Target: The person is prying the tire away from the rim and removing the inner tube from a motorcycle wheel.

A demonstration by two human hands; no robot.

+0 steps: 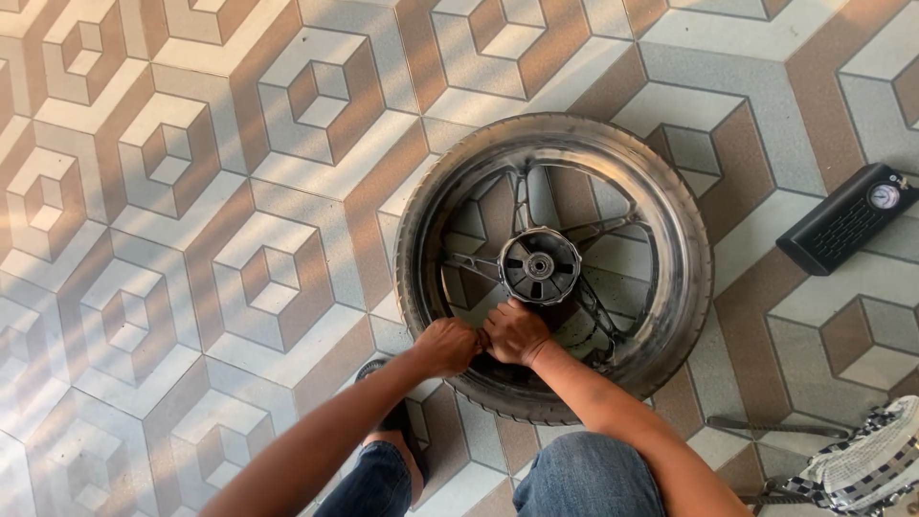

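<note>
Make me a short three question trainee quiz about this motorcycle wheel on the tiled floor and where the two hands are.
1. True or false: the black rubber-tyred spoked motorcycle wheel stands upright.
2. Where do the left hand and right hand meet?
A. at the near inner rim
B. on the far tread
C. on the pump
3. Which thing lies right of the wheel on the patterned tile floor?

Key
1. False: it lies flat.
2. A, just below the round grey metal hub.
3. The black box-shaped air pump with a round gauge.
</note>
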